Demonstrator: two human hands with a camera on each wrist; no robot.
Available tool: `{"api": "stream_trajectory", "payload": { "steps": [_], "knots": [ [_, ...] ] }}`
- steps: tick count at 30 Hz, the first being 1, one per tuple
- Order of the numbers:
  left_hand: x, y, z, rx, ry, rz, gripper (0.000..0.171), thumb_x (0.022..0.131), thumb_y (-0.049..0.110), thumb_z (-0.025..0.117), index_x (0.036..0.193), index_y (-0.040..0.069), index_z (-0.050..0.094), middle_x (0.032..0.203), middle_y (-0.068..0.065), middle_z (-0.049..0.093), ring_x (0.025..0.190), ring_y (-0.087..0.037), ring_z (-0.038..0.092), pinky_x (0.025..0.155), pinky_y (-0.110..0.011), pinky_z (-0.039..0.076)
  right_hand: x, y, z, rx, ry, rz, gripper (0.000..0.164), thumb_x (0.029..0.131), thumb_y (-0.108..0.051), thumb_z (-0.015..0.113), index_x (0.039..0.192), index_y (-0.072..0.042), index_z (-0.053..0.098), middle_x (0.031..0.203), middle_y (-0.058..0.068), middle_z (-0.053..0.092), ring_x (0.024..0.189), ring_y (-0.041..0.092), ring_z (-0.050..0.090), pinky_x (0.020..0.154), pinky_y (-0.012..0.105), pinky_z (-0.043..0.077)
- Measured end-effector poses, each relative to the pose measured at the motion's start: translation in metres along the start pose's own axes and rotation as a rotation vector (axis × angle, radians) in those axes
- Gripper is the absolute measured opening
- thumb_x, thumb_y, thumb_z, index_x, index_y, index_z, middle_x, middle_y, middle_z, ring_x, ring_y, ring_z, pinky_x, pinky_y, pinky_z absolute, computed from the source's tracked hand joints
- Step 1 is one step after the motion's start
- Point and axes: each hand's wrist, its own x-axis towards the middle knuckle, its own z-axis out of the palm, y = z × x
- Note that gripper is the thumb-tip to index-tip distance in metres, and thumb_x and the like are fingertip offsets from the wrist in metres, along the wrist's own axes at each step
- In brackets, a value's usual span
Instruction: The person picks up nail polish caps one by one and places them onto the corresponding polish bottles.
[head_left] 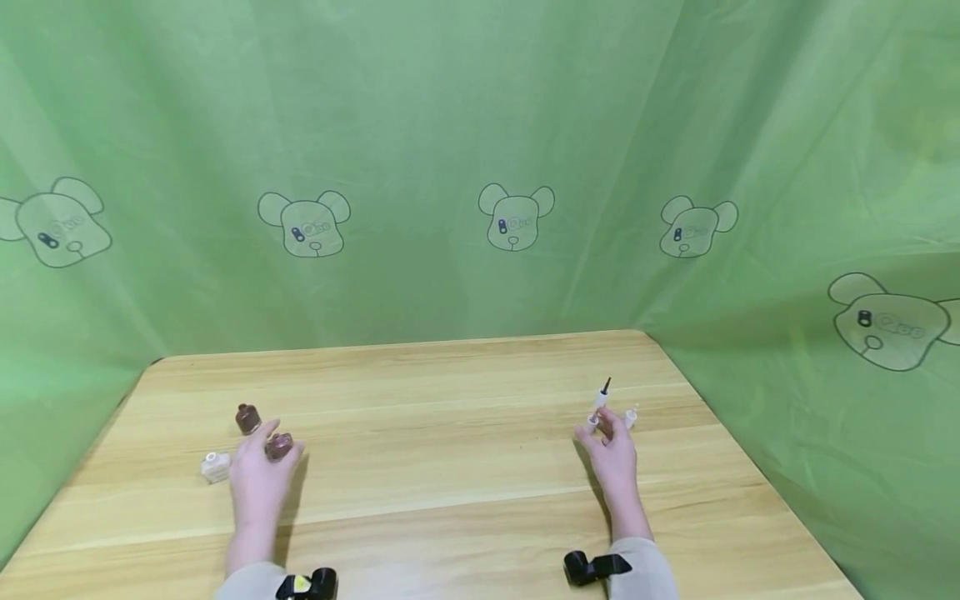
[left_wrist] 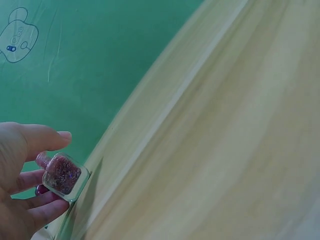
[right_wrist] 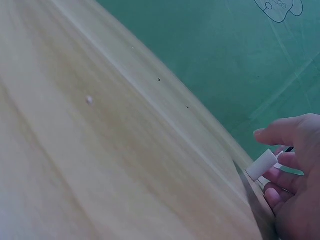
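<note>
My left hand (head_left: 258,471) is around a square glass nail polish bottle (left_wrist: 65,175) with dark glitter and no cap. Its thumb stands apart from the glass; the other fingers lie beside and behind it. A dark brown bottle (head_left: 248,419) stands just beyond the hand, a pale bottle (head_left: 215,467) to its left. My right hand (head_left: 613,454) is around a white nail polish cap (right_wrist: 261,165), with the thumb off it and fingers behind. Farther back, a white cap (head_left: 602,400) stands with its dark brush upward. Another white cap (head_left: 631,418) is right of the fingers.
The wooden table (head_left: 435,450) stretches between the two hands. A green curtain (head_left: 420,283) with bear-head outlines hangs behind and at both sides. A tiny pale speck (right_wrist: 89,100) lies on the wood.
</note>
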Motion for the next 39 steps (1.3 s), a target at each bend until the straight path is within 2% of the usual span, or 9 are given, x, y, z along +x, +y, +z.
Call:
{"api": "stream_trajectory", "payload": {
  "steps": [5, 11, 14, 20, 27, 31, 39],
  "knots": [
    [-0.0002, 0.0034, 0.0015, 0.009, -0.048, -0.01, 0.061, 0.085, 0.009, 0.071, 0.139, -0.002, 0.045, 0.142, -0.033, 0.042, 0.129, -0.052, 0.04, 0.111, -0.067, 0.028, 0.0011, 0.0013, 0.0009, -0.019, 0.014, -0.001, 0.062, 0.092, -0.009, 0.062, 0.145, 0.005, 0.033, 0.145, 0.029, 0.042, 0.138, 0.04, 0.037, 0.119, 0.049, 0.029],
    [-0.0009, 0.0041, 0.0029, -0.026, -0.099, -0.027, 0.06, 0.088, 0.005, 0.067, 0.142, -0.002, 0.042, 0.137, -0.033, 0.048, 0.118, -0.049, 0.055, 0.101, -0.055, 0.047, 0.002, 0.0033, 0.0017, -0.047, 0.028, -0.013, 0.055, 0.092, -0.004, 0.06, 0.142, 0.006, 0.038, 0.139, 0.03, 0.047, 0.134, 0.041, 0.042, 0.116, 0.05, 0.034],
    [-0.0015, 0.0023, 0.0038, -0.033, -0.09, -0.027, 0.057, 0.089, 0.006, 0.066, 0.141, -0.002, 0.043, 0.132, -0.034, 0.053, 0.114, -0.048, 0.059, 0.097, -0.051, 0.051, 0.0016, 0.0032, 0.002, -0.066, 0.037, -0.024, 0.053, 0.091, -0.003, 0.06, 0.14, 0.006, 0.041, 0.137, 0.031, 0.049, 0.131, 0.041, 0.045, 0.113, 0.05, 0.036],
    [-0.0012, -0.0001, 0.0069, -0.045, -0.057, -0.027, 0.048, 0.09, 0.005, 0.065, 0.134, -0.005, 0.05, 0.125, -0.033, 0.059, 0.11, -0.045, 0.062, 0.096, -0.05, 0.052, 0.0008, 0.0022, 0.0027, -0.075, 0.044, -0.035, 0.05, 0.09, -0.004, 0.061, 0.137, 0.006, 0.045, 0.134, 0.032, 0.052, 0.127, 0.04, 0.048, 0.111, 0.049, 0.039],
    [0.0002, -0.0014, 0.0075, -0.082, -0.054, -0.089, 0.04, 0.091, 0.011, 0.066, 0.128, -0.004, 0.056, 0.123, -0.03, 0.062, 0.11, -0.042, 0.062, 0.097, -0.051, 0.051, 0.0018, 0.0036, 0.0032, -0.086, 0.049, -0.027, 0.048, 0.091, -0.006, 0.062, 0.135, 0.005, 0.048, 0.132, 0.03, 0.055, 0.125, 0.039, 0.05, 0.111, 0.049, 0.039],
    [0.0013, -0.0025, 0.0076, -0.089, -0.053, -0.102, 0.038, 0.092, 0.013, 0.065, 0.125, -0.004, 0.058, 0.122, -0.029, 0.062, 0.109, -0.041, 0.062, 0.096, -0.051, 0.052, 0.0017, 0.0032, 0.0037, -0.107, 0.055, -0.019, 0.046, 0.092, -0.008, 0.061, 0.134, 0.004, 0.049, 0.13, 0.029, 0.056, 0.123, 0.038, 0.051, 0.109, 0.048, 0.04],
    [0.0014, -0.0005, 0.0072, -0.086, -0.015, -0.073, 0.034, 0.092, 0.01, 0.065, 0.121, -0.007, 0.059, 0.118, -0.031, 0.063, 0.106, -0.043, 0.063, 0.093, -0.053, 0.052, 0.0006, 0.002, 0.0062, -0.154, 0.082, -0.03, 0.039, 0.092, -0.008, 0.061, 0.128, 0.004, 0.055, 0.124, 0.027, 0.061, 0.113, 0.035, 0.056, 0.097, 0.039, 0.044]
  ]
}}
